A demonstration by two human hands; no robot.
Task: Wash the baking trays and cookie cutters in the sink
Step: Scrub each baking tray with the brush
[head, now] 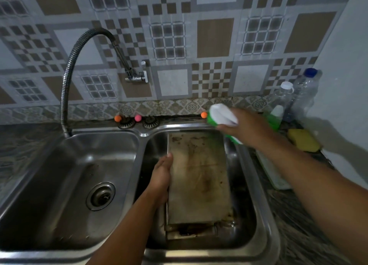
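Observation:
A stained rectangular baking tray (199,177) lies in the right basin of the steel double sink (264,221), on top of another tray (191,232) whose near edge shows below it. My left hand (161,177) holds the top tray's left edge, fingers straight along it. Over the far right corner of the basin, my right hand (245,125) grips a green and white container (219,115), tilted toward the tray. No cookie cutters are visible.
The left basin (79,175) holds only its drain. A flexible hose tap (67,81) arcs from the wall over the left side. On the right counter stand plastic bottles (302,91), a green soap bottle (275,115) and a yellow sponge (303,139).

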